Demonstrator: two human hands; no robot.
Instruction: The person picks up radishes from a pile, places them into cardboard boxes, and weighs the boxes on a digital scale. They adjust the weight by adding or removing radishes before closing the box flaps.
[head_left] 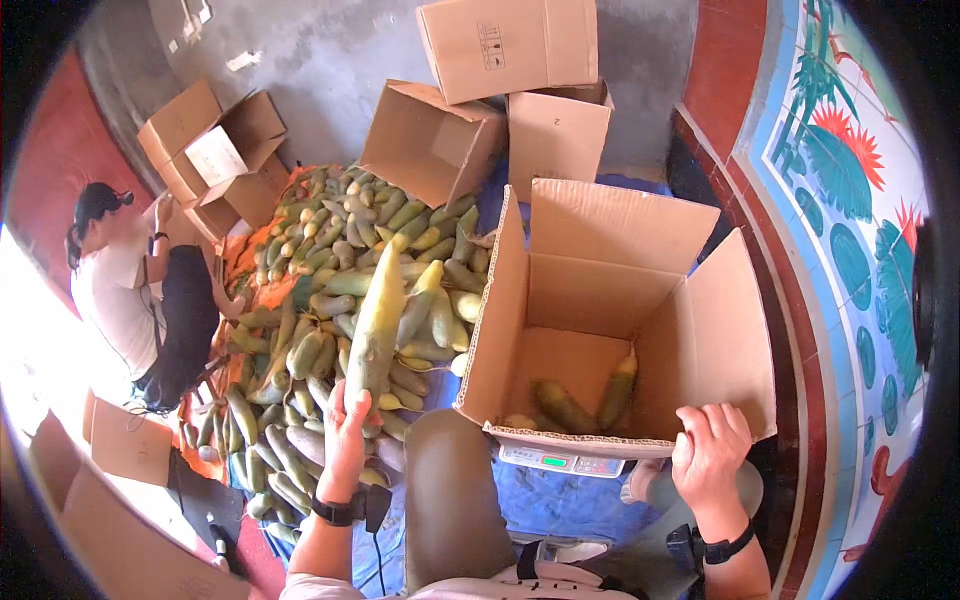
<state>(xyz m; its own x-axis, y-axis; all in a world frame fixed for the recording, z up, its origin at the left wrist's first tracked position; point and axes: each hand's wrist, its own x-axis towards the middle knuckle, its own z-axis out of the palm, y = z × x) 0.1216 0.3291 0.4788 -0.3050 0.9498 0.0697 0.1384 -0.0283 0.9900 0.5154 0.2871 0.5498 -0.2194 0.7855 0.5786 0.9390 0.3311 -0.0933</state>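
My left hand (pixel 345 440) is closed around the lower end of a long green radish (pixel 378 315), which points up and away from me, left of the open cardboard box (pixel 620 285). With its fingers curled over the near rim of that box, my right hand (pixel 708 455) grips the cardboard near the right corner. Inside, green radishes (pixel 565 405) lie on the bottom, partly hidden by the near wall. Under the box's front edge shows a scale (pixel 560 461) with a lit green display.
A large pile of green radishes (pixel 300 350) covers the sheeting on the left. A person (pixel 130 290) in a cap sits beyond it, with one hand at another open box (pixel 215 150). More cardboard boxes (pixel 430 140) stand at the back wall. A painted wall (pixel 860 250) runs along the right.
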